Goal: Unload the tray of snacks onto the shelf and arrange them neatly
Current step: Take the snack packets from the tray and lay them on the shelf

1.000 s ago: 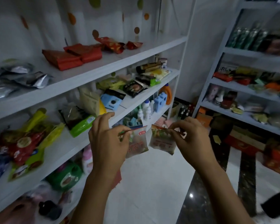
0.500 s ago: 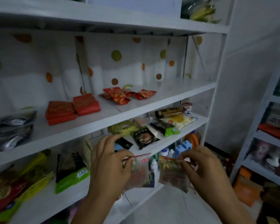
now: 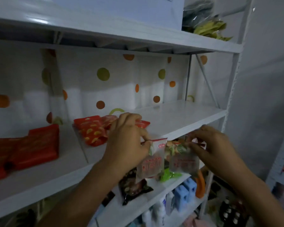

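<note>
- The left hand (image 3: 128,141) pinches the red-edged top seam of a small translucent plastic snack packet with red print (image 3: 152,166) between thumb and curled fingers.
- The right hand (image 3: 215,148) pinches the top of a second translucent snack packet (image 3: 184,159), which shows green and orange contents, in the same manner.
- The hands are near each other but do not touch. The two packets hang side by side, and it cannot be told whether their edges meet.
- Both packets hang in the air before the front edge of the white painted shelf board (image 3: 184,117), their tops about level with it. Neither rests on the board.
- On that board, red foil packets with a yellow pattern (image 3: 90,131) lie just behind the left hand, and flat red packs (image 3: 34,148) lie further left. The board is bare to the right of the foil packets.
- The tray is not in view, so the number of snacks left to unload cannot be told.
- Judgement: the step in hand is placing, with a pair of packets brought up to the shelf and not yet set down.
- Next move, as judged: raise both packets over the front edge, carry them in over the bare stretch and lay them flat, side by side and square to the edge. They should sit beside the foil packets rather than on top of them, and only then should each pinch be let go.
- Caution: the thin packets are held by their seams alone and may swing or catch on the shelf edge.
</note>
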